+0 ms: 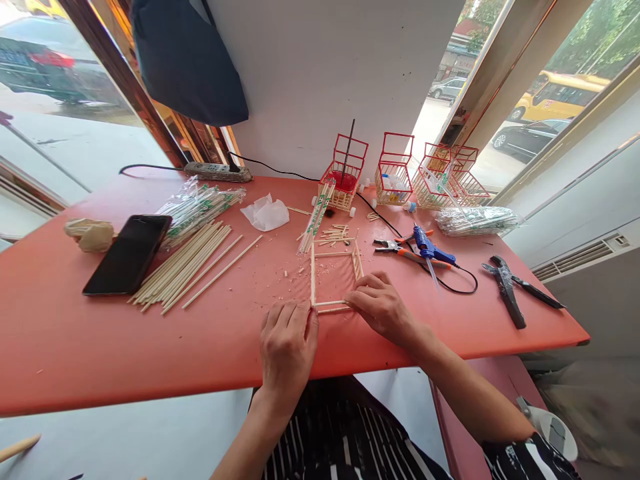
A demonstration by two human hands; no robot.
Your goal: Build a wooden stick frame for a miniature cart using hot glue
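A small rectangular frame of pale wooden sticks (313,273) stands on the red table in front of me. My left hand (289,339) is closed at its near left corner, fingers pressed together on the frame. At the near right corner, my right hand (379,303) pinches the frame, with its fingertips at the end of the near crosspiece. Short cut sticks (336,233) and wood crumbs lie just beyond and to the left of the frame. Long loose sticks (185,267) are piled farther left.
A black phone (129,255) and wrapped sticks (200,207) lie left. Beyond the frame stand red-topped stick baskets (395,170). Pliers (395,247), a blue glue gun (433,248) with its cord, and dark cutters (507,287) lie right. The red table's (200,363) front edge runs below my hands.
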